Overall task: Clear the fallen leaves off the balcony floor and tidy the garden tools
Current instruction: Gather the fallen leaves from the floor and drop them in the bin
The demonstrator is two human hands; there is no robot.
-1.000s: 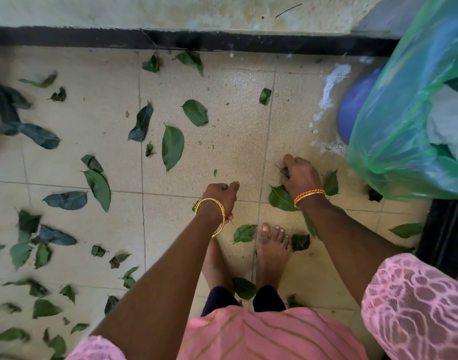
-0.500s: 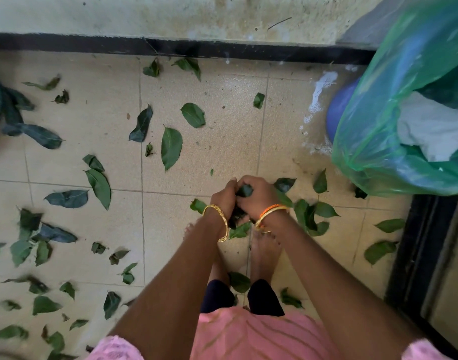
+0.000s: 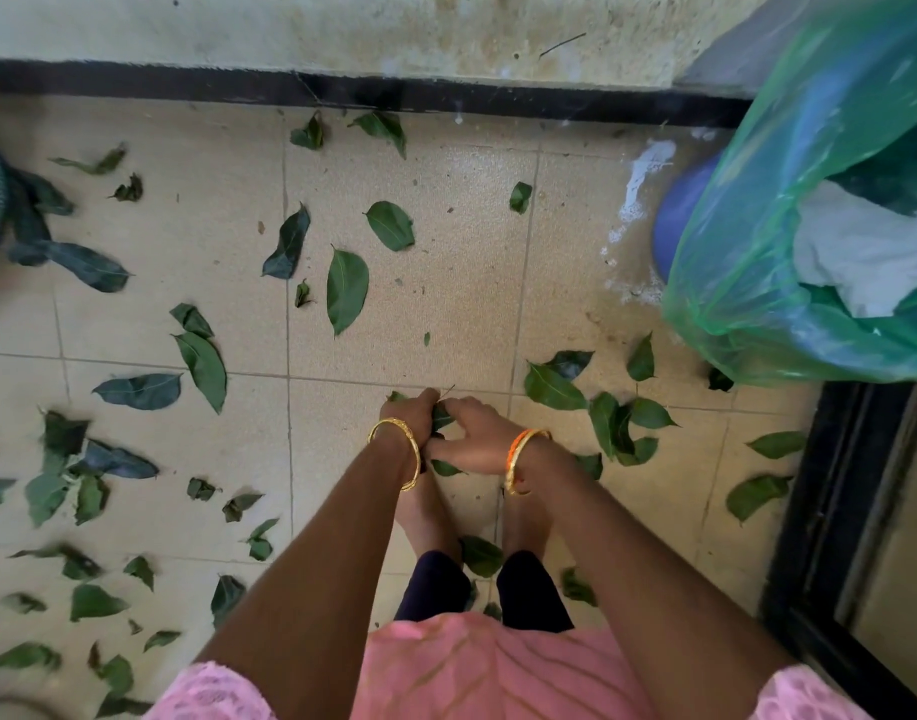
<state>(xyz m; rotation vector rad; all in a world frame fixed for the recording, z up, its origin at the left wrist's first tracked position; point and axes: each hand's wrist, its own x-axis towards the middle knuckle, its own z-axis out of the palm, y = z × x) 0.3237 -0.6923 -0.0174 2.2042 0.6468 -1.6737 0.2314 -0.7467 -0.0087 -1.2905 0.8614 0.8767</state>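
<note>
Both my arms reach straight down in front of me, wrists close together above my bare feet. My left hand (image 3: 412,415), with a thin gold bangle (image 3: 396,449) at the wrist, is curled into a fist around a small bunch of picked-up green leaves (image 3: 440,417); my right hand (image 3: 477,441), wearing orange and gold bangles (image 3: 523,457), lies against it, fingers bent and spread low, thumb pressing the same bunch. The bunch sits between the two hands, just above the beige tiled balcony floor (image 3: 446,283); I cannot tell which way its leaves run.

Loose fallen green leaves lie all over the tiles. The big oval one (image 3: 346,289) ahead of me has its long axis running away from me, stalk end at the far side. A cluster (image 3: 620,420) lies just right of my right hand, and many more lie scattered to my left.

At my right stands a translucent green plastic bag (image 3: 757,262), mouth open toward me, with pale crumpled paper or cloth (image 3: 861,252) and dark green leaves inside. A rounded blue container (image 3: 677,220) shows behind the bag's edge.
</note>
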